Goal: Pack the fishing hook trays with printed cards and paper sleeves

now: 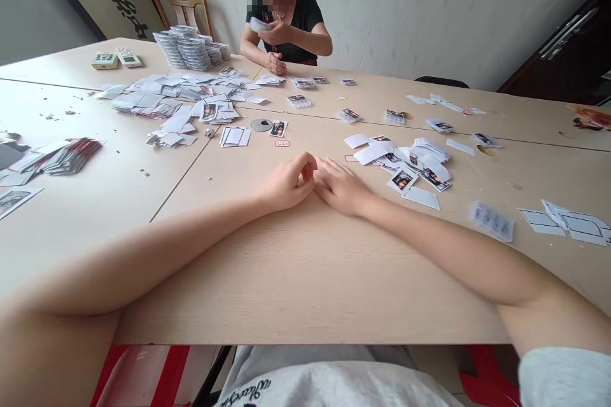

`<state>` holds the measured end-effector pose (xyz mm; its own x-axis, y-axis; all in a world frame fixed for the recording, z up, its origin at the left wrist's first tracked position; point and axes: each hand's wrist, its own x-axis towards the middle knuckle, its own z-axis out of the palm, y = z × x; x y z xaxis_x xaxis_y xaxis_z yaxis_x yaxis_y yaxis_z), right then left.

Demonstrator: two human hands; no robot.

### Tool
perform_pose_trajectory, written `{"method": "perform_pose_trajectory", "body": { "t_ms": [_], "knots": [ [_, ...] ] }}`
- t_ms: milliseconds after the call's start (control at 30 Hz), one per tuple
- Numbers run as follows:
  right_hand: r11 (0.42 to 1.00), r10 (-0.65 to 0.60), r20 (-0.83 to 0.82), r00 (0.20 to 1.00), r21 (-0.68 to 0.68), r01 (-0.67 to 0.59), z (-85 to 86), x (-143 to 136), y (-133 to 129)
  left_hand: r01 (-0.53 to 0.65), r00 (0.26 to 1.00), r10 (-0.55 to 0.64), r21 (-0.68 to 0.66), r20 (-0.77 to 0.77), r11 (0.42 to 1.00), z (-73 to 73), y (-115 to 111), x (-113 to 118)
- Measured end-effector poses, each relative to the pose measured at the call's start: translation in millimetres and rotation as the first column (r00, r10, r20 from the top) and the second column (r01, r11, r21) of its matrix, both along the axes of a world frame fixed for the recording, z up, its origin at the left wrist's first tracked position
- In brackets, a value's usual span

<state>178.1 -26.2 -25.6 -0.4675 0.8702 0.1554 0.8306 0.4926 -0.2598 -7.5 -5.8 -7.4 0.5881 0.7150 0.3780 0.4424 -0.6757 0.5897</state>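
My left hand rests on the table with its fingers curled in toward the thumb, and no object shows in it. Flat on the tabletop beside it lies my right hand, fingers stretched out, its tips against the left hand. Just beyond my hands are a small red-edged label and a photo card. A grey tape roll sits left of that card. Right of my right hand spreads a loose pile of white slips and printed cards.
Across the table a person holds a small pack. Stacked clear packs and a large heap of paper cards stand at the back left. A clear blister pack and outlined white sheets lie at the right.
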Motion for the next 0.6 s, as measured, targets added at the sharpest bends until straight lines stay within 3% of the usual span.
{"method": "perform_pose_trajectory", "body": {
  "t_ms": [133,233,333,433,467,533,567,600],
  "knots": [
    [0.993,0.115,0.07,0.991,-0.047,-0.112,3.6,51,-79,0.02,0.999,-0.02,0.003,-0.037,1.0,-0.4,-1,-1],
    [0.981,0.131,0.124,0.984,-0.158,-0.111,6.3,92,-128,0.032,0.997,-0.031,0.004,-0.068,0.999,0.5,-2,-1],
    [0.982,-0.002,0.138,0.99,-0.185,0.028,2.6,135,-165,0.038,0.995,-0.038,0.004,-0.088,0.999,1.6,-2,-1],
    [0.969,-0.246,0.122,0.962,0.066,0.24,-6.3,178,-186,0.037,0.994,-0.036,-0.001,-0.098,0.999,2.2,-1,-1],
    [0.919,-0.369,0.095,0.925,0.185,0.348,-9.6,192,-188,0.034,0.994,-0.033,0.001,-0.102,0.999,2.3,-1,0],
    [0.764,-0.591,0.008,0.807,0.328,0.556,-15.8,219,-188,0.029,0.993,-0.028,0.01,-0.111,1.0,2.6,-1,0],
    [0.699,-0.669,-0.016,0.743,0.324,0.637,-18.7,232,-185,0.03,0.993,-0.028,0.015,-0.116,0.999,2.8,-1,0],
    [0.677,-0.714,0.005,0.7,0.257,0.689,-21.2,242,-182,0.031,0.992,-0.029,0.02,-0.12,0.999,3.0,-1,0]
  ]
}}
